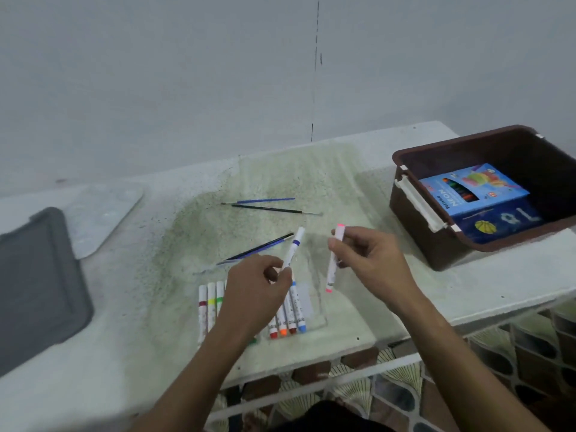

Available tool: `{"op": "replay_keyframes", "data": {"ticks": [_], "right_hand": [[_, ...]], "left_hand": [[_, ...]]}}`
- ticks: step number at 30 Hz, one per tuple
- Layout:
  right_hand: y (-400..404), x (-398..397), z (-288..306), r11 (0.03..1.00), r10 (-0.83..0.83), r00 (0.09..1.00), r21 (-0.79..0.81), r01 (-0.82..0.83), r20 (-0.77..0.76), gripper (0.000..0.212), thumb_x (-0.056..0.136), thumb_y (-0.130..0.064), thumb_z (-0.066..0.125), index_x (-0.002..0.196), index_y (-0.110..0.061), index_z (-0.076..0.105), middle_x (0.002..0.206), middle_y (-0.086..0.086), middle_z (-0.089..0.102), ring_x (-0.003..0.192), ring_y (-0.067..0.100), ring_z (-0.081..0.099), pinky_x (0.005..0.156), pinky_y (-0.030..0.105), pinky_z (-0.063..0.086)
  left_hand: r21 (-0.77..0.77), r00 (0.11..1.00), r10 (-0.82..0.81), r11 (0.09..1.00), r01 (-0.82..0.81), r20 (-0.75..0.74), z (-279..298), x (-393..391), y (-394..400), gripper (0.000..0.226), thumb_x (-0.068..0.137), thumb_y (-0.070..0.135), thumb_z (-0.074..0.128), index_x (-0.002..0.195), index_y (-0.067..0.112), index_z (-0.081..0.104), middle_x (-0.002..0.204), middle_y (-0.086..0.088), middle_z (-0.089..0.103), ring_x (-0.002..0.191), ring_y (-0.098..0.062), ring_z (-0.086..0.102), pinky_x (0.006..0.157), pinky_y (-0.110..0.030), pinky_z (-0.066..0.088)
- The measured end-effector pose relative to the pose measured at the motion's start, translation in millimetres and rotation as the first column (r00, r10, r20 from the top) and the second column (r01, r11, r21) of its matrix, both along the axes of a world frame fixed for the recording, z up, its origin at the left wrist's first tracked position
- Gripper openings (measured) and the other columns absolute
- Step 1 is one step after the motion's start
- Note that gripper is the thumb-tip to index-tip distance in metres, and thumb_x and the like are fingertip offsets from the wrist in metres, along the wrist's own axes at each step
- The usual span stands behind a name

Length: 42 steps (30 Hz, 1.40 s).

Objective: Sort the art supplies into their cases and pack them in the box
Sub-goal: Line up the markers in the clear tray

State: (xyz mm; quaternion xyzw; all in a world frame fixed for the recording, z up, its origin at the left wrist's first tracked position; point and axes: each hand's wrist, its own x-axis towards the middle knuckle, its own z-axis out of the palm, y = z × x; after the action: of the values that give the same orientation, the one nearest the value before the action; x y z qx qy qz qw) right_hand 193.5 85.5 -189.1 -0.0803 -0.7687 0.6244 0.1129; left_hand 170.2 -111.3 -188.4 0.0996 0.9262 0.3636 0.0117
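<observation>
Here the marker-sorting step is in hand. The left hand [254, 286] pinches a white marker with a blue band [292, 248] near its lower end, its capped tip angled up and away. The right hand [366, 260] has its grip curled round a white marker with pink ends [334, 260], held nearly upright above the pale speckled bench [131, 322]. Under the hands lies a clear plastic marker case [314, 304], hard to make out, with a row of white markers with coloured caps [288, 319] lying side by side in it; a few more markers [211, 302] show left of the left wrist. Four thin paintbrushes with dark and blue handles [265, 205] lie loose farther back. The brown plastic box [417, 238] stands at the right, well apart, already holding a blue crayon carton [473, 190].

The next move, as I judge it, calls for laying both held markers into the row, parallel to the others, then turning to the brushes.
</observation>
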Motion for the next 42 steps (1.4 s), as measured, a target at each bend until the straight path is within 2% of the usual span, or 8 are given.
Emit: {"op": "replay_keyframes", "data": {"ticks": [6,10,12,17,22,25,30,42], "right_hand": [[-24.8,0.5,-22.8,0.936,0.097,0.97,0.31,-0.166,0.224,0.024,0.082,-0.033,0.072,0.078,-0.009,0.074,0.06,0.008,0.065,0.051,0.018,0.059,0.052,0.03,0.046],[-30.3,-4.1,-29.4,0.894,0.083,0.974,0.416,-0.165,0.209,0.038,0.082,-0.035,0.071,0.062,-0.004,0.064,0.055,0.012,0.06,0.045,0.011,0.047,0.047,0.024,0.035],[-31.4,-6.4,-29.5,0.894,0.079,0.975,0.419,-0.161,0.207,0.04,0.082,-0.036,0.071,0.06,-0.003,0.061,0.054,0.013,0.059,0.045,0.01,0.045,0.047,0.025,0.035],[-25.1,0.7,-30.4,0.866,0.084,0.975,0.469,-0.173,0.205,0.035,0.084,-0.034,0.07,0.088,0.001,0.071,0.072,0.013,0.069,0.07,0.023,0.064,0.061,0.025,0.044],[-16.6,14.2,-37.1,0.868,0.182,0.964,0.429,-0.25,0.195,0.034,0.087,-0.029,0.067,0.117,-0.013,0.066,0.075,-0.003,0.069,0.064,0.003,0.061,0.06,0.007,0.043],[-11.1,18.0,-42.4,0.871,0.251,0.95,0.384,-0.305,0.185,0.037,0.086,-0.024,0.069,0.123,-0.018,0.063,0.08,-0.004,0.065,0.061,0.003,0.056,0.062,0.009,0.042],[-6.9,10.7,-41.9,0.785,0.354,0.905,0.452,-0.424,0.234,0.042,0.09,-0.026,0.063,0.132,-0.025,0.056,0.087,0.0,0.057,0.072,0.007,0.054,0.066,0.011,0.042],[-2.3,9.3,-43.7,0.71,0.414,0.875,0.512,-0.484,0.253,0.051,0.09,-0.036,0.062,0.138,-0.028,0.048,0.087,-0.005,0.048,0.073,0.003,0.05,0.065,0.009,0.035]], "left_hand": [[0.014,0.995,0.05,0.999,-0.051,0.087,-15.5,38.2,-0.2,0.023,0.085,0.03,0.063,0.067,0.016,0.059,0.06,-0.011,0.06,0.06,-0.022,0.056,0.066,-0.034,0.049],[0.057,0.993,0.052,0.997,-0.058,0.105,-20.8,45.8,7.3,0.021,0.086,0.029,0.061,0.102,0.019,0.068,0.054,0.0,0.058,0.062,-0.006,0.058,0.063,-0.007,0.039],[0.064,0.994,0.051,0.996,-0.057,0.098,-23.0,48.1,11.6,0.03,0.086,0.031,0.06,0.114,0.021,0.064,0.055,0.004,0.055,0.063,-0.005,0.056,0.067,-0.012,0.041],[0.041,0.995,0.026,0.999,-0.03,0.091,-25.5,51.2,18.0,0.032,0.088,0.039,0.057,0.118,0.028,0.06,0.059,0.007,0.056,0.064,-0.003,0.057,0.07,-0.025,0.049],[0.01,0.995,0.031,0.999,-0.032,0.091,-30.1,50.6,19.4,0.032,0.09,0.045,0.053,0.116,0.029,0.062,0.061,0.009,0.056,0.058,-0.002,0.054,0.063,-0.023,0.045],[-0.032,0.999,0.026,0.999,-0.024,0.044,-28.9,46.9,16.1,0.029,0.092,0.042,0.051,0.115,0.028,0.063,0.068,0.013,0.055,0.063,-0.001,0.053,0.064,-0.022,0.044],[-0.197,0.99,-0.131,0.97,0.138,0.048,-27.4,21.8,10.1,0.045,0.095,0.044,0.048,0.139,0.034,0.043,0.099,0.004,0.042,0.09,-0.011,0.049,0.078,-0.028,0.044],[-0.197,0.974,-0.181,0.958,0.206,0.14,-30.4,18.3,3.5,0.056,0.089,0.047,0.057,0.141,0.037,0.039,0.104,0.005,0.038,0.103,-0.013,0.046,0.086,-0.028,0.04]]}}
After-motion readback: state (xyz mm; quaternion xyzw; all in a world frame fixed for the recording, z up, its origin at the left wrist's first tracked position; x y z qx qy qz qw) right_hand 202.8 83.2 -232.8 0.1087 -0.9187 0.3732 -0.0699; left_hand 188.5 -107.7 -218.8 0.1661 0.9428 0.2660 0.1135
